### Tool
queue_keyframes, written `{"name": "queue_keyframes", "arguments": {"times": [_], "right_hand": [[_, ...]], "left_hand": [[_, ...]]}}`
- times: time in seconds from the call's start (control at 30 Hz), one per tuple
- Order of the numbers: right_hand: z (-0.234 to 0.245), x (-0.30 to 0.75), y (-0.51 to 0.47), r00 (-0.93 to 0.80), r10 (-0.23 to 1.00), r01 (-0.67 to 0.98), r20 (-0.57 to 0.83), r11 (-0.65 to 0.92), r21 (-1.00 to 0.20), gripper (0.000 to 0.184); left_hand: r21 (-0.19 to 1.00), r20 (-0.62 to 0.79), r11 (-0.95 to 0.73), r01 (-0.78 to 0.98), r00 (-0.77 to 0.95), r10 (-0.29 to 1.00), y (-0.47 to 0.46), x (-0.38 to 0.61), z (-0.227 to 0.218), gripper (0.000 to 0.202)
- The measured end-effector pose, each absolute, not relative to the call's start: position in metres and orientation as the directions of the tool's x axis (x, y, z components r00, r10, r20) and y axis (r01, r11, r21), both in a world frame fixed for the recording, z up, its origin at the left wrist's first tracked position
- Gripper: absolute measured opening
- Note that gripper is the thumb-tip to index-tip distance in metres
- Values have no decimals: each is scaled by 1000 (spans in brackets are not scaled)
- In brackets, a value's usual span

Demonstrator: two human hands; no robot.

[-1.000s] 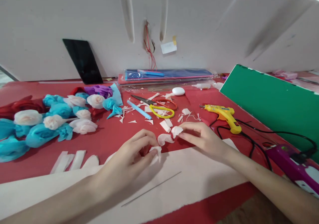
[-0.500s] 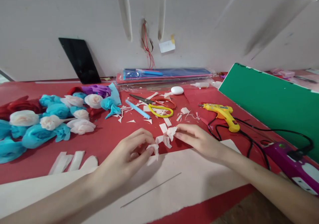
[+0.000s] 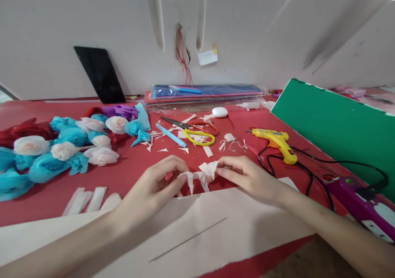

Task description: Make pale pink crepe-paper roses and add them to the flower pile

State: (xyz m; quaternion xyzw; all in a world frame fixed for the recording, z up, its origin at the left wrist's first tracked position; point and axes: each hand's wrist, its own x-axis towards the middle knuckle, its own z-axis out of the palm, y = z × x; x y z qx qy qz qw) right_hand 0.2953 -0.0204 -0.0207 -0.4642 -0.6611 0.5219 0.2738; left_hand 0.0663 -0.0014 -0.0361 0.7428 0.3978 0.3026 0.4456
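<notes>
My left hand [image 3: 152,189] and my right hand [image 3: 247,175] meet over the red table [image 3: 138,167], both pinching small white crepe paper petals [image 3: 200,175]. The left fingers hold the left end of the petals, the right fingers the right end. The petals hang just above the edge of a large pale pink sheet [image 3: 200,228] that lies in front of me. A thin wire [image 3: 188,239] rests on that sheet.
Blue, white and red paper flowers [image 3: 61,146] are piled at the left. Cut petal strips [image 3: 89,197] lie near them. Scissors [image 3: 191,129], a blue pen [image 3: 171,135], a yellow glue gun [image 3: 276,143] with black cables, a green board [image 3: 336,125] and paper packs [image 3: 206,92] are further back.
My right hand brought its petal leftward to the one in my left hand. Both hands rose slightly and now hold the petals together.
</notes>
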Motion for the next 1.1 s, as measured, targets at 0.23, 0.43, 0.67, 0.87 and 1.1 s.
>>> {"name": "queue_keyframes", "arguments": {"times": [0.23, 0.43, 0.67, 0.87, 1.1], "right_hand": [[-24, 296, -20, -398, 915, 368, -56, 104, -924, 19], [-25, 294, -23, -429, 903, 391, -9, 177, -903, 17], [-25, 293, -25, -462, 886, 376, 39, 235, -896, 15], [-24, 295, -30, -476, 777, 213, 412, 556, -803, 17], [-16, 289, -40, -399, 810, 99, 430, 504, -858, 21]], "left_hand": [[887, 95, -303, 350, 503, 859, -3, 69, -31, 21], [879, 116, -328, 345, 514, 850, 2, 67, -35, 23], [871, 131, -344, 350, 509, 851, 2, 66, -40, 24], [866, 151, -362, 344, 511, 846, 1, 68, -35, 23], [804, 346, -510, 304, 458, 819, -5, 63, -26, 12]]}}
